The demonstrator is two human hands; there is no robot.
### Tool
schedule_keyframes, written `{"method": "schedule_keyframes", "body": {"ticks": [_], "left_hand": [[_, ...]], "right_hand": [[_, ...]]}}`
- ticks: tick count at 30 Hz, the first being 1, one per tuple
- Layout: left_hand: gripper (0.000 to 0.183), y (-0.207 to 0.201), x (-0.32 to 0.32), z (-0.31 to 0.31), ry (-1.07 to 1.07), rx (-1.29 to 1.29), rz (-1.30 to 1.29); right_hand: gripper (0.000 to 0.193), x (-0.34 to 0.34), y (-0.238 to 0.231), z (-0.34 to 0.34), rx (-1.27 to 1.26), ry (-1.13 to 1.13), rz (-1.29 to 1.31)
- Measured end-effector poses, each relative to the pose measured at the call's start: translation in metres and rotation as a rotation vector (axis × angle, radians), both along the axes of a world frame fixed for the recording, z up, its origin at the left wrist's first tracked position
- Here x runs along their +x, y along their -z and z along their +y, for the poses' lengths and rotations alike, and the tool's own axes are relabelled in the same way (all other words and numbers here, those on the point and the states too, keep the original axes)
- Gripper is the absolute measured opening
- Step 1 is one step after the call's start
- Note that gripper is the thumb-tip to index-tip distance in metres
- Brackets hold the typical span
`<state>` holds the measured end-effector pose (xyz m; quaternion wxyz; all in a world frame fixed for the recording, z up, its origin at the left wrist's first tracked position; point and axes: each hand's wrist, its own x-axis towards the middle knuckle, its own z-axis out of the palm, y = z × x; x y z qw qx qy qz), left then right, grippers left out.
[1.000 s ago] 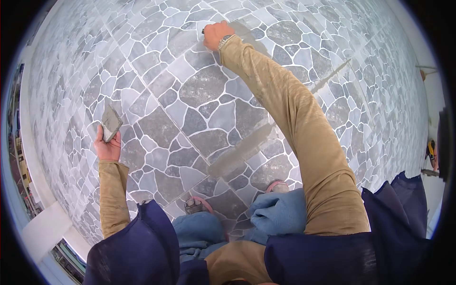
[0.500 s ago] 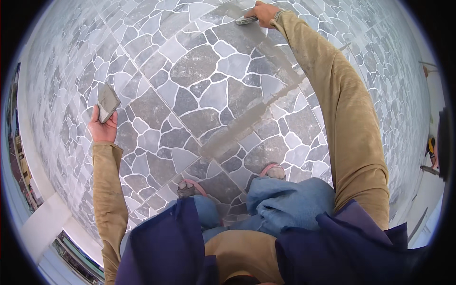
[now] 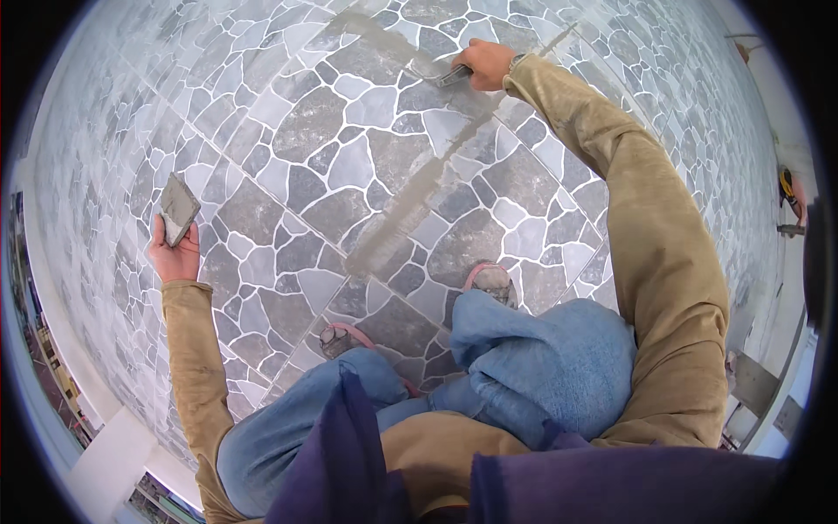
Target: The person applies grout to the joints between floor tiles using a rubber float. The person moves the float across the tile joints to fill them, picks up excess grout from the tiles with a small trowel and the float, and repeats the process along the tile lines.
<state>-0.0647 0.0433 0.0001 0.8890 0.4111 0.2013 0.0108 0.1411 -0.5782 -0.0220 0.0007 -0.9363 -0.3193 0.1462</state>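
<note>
In my left hand (image 3: 175, 251), at the left above the floor, a small, flat, four-cornered board (image 3: 179, 210) is held from below, its face coated in grey paste. My fingers wrap its lower end. My right hand (image 3: 489, 65) reaches to the far side and is closed on a flat grout spreader (image 3: 454, 76). Its edge rests on the tiles near where grey smears of grout (image 3: 410, 201) meet. The smears run along the joints between large stone-patterned tiles (image 3: 319, 122). The spreader's grip is mostly hidden by my fingers.
My sandalled feet (image 3: 345, 339) and bent knees (image 3: 559, 371) are close in front of me. A pale low ledge (image 3: 109, 463) borders the floor at the left. At the right edge lie a yellow-and-black tool (image 3: 790, 194) and part of a dark object.
My right hand has drawn the spreader nearer along the grout line. The view has shifted; my left hand still holds the board.
</note>
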Motion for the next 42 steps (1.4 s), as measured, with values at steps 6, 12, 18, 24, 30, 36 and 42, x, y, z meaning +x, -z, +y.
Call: {"method": "schedule_keyframes", "body": {"ticks": [6, 12, 18, 24, 30, 36, 42], "left_hand": [[0.033, 0.005, 0.003, 0.015, -0.034, -0.007, -0.007], [0.031, 0.013, 0.002, 0.008, -0.046, -0.019, 0.065], [0.032, 0.021, -0.007, 0.022, -0.106, -0.001, 0.113], [0.033, 0.027, -0.008, 0.033, -0.128, -0.033, 0.121], [0.032, 0.014, -0.007, 0.018, -0.097, -0.014, 0.128], [0.034, 0.015, 0.006, -0.002, 0.004, -0.009, 0.122], [0.034, 0.002, 0.01, -0.028, 0.099, -0.007, 0.08]], "right_hand": [[0.022, 0.04, 0.001, 0.079, 0.228, 0.262, -0.31], [0.025, 0.082, 0.037, 0.197, 0.169, 0.355, -0.432], [0.03, 0.074, 0.069, 0.254, 0.186, 0.307, -0.501], [0.029, 0.142, 0.018, 0.208, 0.169, 0.159, -0.426], [0.032, 0.124, 0.017, 0.149, 0.101, 0.012, -0.255], [0.036, 0.064, 0.01, 0.067, 0.035, -0.051, -0.158], [0.04, -0.006, 0.012, -0.001, -0.028, -0.04, -0.125]]}}
